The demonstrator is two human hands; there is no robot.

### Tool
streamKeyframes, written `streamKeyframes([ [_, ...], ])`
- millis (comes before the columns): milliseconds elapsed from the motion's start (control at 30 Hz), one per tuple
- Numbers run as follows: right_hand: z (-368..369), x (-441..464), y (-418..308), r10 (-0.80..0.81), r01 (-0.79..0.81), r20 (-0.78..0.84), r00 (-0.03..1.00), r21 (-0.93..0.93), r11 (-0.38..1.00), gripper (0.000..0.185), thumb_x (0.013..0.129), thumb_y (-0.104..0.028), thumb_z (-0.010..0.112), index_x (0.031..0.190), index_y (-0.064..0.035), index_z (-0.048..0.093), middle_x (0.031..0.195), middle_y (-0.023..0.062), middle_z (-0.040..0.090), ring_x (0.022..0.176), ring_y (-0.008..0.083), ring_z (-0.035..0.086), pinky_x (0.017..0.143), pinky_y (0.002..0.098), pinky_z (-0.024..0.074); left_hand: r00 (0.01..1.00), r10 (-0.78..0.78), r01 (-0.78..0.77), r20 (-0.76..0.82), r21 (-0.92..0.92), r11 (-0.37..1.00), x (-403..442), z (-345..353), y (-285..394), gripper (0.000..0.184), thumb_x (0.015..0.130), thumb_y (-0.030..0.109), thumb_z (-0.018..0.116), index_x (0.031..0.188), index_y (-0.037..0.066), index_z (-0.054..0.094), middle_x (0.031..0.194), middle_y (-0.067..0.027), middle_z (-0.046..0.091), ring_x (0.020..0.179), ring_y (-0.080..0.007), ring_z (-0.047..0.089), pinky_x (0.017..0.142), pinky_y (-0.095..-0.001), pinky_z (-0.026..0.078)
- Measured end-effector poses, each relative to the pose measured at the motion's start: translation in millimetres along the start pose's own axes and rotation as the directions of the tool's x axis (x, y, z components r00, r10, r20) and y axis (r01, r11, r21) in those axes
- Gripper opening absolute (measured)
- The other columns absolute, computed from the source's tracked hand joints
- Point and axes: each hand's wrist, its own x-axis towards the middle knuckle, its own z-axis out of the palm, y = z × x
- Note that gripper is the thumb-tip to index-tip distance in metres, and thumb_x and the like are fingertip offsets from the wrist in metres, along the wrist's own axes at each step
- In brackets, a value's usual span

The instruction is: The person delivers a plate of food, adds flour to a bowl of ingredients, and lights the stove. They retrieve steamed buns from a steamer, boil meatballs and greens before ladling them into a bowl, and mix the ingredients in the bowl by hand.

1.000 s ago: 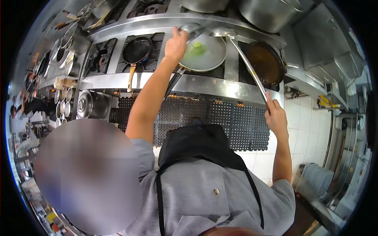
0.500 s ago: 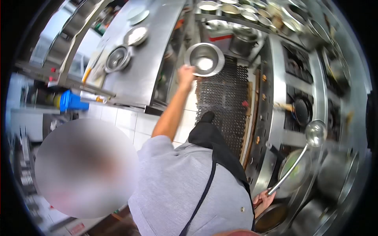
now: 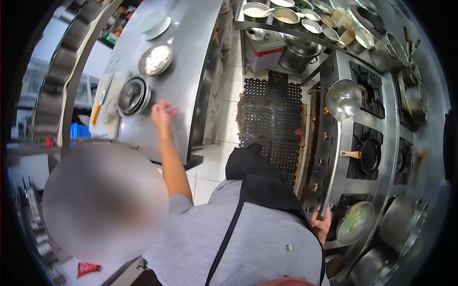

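Note:
My left hand is over the steel table, just right of the stacked metal bowls, its fingers apart and nothing in them. Beyond these bowls stands a bowl of white food. On the other side, my right hand is wrapped round the handle end of a long ladle. The ladle's round bowl hangs over the stove's front edge. Near my right hand, a pan with pale liquid and something green rests on the stove.
A cutting board with an orange-handled knife lies at the left. A black pan sits on a burner. Large pots stand at the lower right. Several food containers fill the far shelf. A black mat covers the floor.
The view has turned left from the stove. My left hand has let go of an empty metal bowl and now stands open beside the bowls. My right hand still holds the ladle.

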Motion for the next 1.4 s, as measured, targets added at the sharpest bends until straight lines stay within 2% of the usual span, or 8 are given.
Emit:
streamKeyframes([
  [400, 16.4, 84.8, -22.0, 0.041, -0.13, -0.199, 0.979, -0.46, 0.878, 0.024, 0.095, -0.027, 0.057, 0.081, -0.0077, 0.051, 0.061, -0.0033, 0.047, 0.053, 0.0052, 0.047, 0.047, 0.0215, 0.0387, 0.746, -0.221, 0.007, 0.629, 0.324, 0.946, 2.9, 281.4, -84.2, 0.024, 0.095, 0.029, 0.056, 0.095, 0.004, 0.058, 0.082, -0.0092, 0.064, 0.065, -0.0151, 0.061, 0.059, -0.0269, 0.051],
  [600, -36.6, 32.6, -6.9, -0.353, 0.352, -0.393, 0.849, -0.076, 0.933, 0.018, 0.097, -0.021, 0.053, 0.091, -0.0045, 0.05, 0.06, 0.0019, 0.049, 0.042, 0.0085, 0.045, 0.037, 0.0237, 0.0376, 0.041, -0.778, -0.246, 0.627, 0.761, 0.6, -67.9, 315.6, -300.3, 0.018, 0.096, 0.024, 0.046, 0.098, 0.008, 0.056, 0.074, -0.008, 0.061, 0.057, -0.0174, 0.06, 0.049, -0.0304, 0.05],
  [767, -34.8, -101.3, -5.1, -0.266, 0.545, -0.624, 0.735, 0.31, 0.779, 0.023, 0.091, -0.006, 0.052, 0.113, -0.0026, 0.044, 0.06, 0.0004, 0.042, 0.037, 0.0077, 0.041, 0.032, 0.0234, 0.0359, -0.284, -0.842, -0.872, 0.459, 0.242, 0.426, -199.0, 276.5, -313.4, 0.017, 0.09, 0.019, 0.052, 0.097, 0.006, 0.059, 0.071, -0.008, 0.061, 0.058, -0.0185, 0.061, 0.051, -0.0333, 0.051],
  [967, -58.8, -89.7, 23.5, -0.173, 0.61, -0.887, 0.428, 0.142, 0.78, 0.021, 0.092, -0.006, 0.05, 0.112, -0.0031, 0.043, 0.06, 0.0002, 0.043, 0.037, 0.0085, 0.042, 0.032, 0.0245, 0.0375, -0.205, -0.84, -0.751, 0.503, 0.469, 0.464, -215.1, 373.7, -333.9, 0.015, 0.084, 0.016, 0.055, 0.087, 0.003, 0.063, 0.063, -0.0093, 0.059, 0.049, -0.021, 0.059, 0.04, -0.0358, 0.046],
  [1033, -77.5, -94.7, 22.6, -0.11, 0.537, -0.937, 0.332, 0.092, 0.839, 0.021, 0.092, -0.007, 0.052, 0.111, -0.0032, 0.044, 0.059, 0.0002, 0.045, 0.037, 0.0088, 0.043, 0.033, 0.0251, 0.0382, -0.317, -0.747, -0.919, 0.585, 0.005, 0.394, -241.0, 410.8, -363.8, 0.023, 0.086, 0.022, 0.056, 0.085, 0.001, 0.064, 0.064, -0.0104, 0.062, 0.056, -0.0225, 0.063, 0.05, -0.0352, 0.05],
  [1067, -85.0, -101.4, 19.5, -0.113, 0.535, -0.938, 0.328, 0.086, 0.84, 0.021, 0.092, -0.007, 0.052, 0.111, -0.0032, 0.044, 0.059, 0.0002, 0.045, 0.037, 0.0088, 0.043, 0.033, 0.0251, 0.0382, -0.448, -0.648, -0.894, 0.616, -0.332, 0.302, -269.6, 427.5, -379.5, 0.02, 0.085, 0.018, 0.054, 0.089, 0.001, 0.062, 0.062, -0.0111, 0.06, 0.057, -0.0248, 0.063, 0.05, -0.0345, 0.051],
  [1200, -113.2, -125.7, 0.0, -0.06, 0.206, -0.988, 0.142, -0.03, 0.978, 0.022, 0.091, -0.01, 0.055, 0.11, -0.0025, 0.046, 0.059, 0.0005, 0.047, 0.039, 0.0093, 0.046, 0.034, 0.0255, 0.0378, -0.276, -0.885, -0.238, 0.374, 0.866, 0.44, -450.9, 432.1, -387.0, 0.031, 0.093, 0.024, 0.053, 0.106, -0.003, 0.055, 0.096, -0.0196, 0.063, 0.08, -0.0313, 0.063, 0.072, -0.0401, 0.054],
  [1400, -146.1, -144.3, -3.0, -0.045, 0.017, -0.999, 0.001, -0.045, 0.999, 0.028, 0.087, -0.009, 0.059, 0.113, -0.0006, 0.051, 0.059, 0.0018, 0.05, 0.04, 0.0101, 0.048, 0.035, 0.0267, 0.0385, -0.453, -0.821, 0.156, 0.347, 0.938, 0.31, -585.0, 427.8, -485.2, 0.032, 0.1, 0.024, 0.039, 0.113, -0.001, 0.055, 0.101, -0.0184, 0.064, 0.091, -0.035, 0.064, 0.076, -0.0436, 0.057],
])
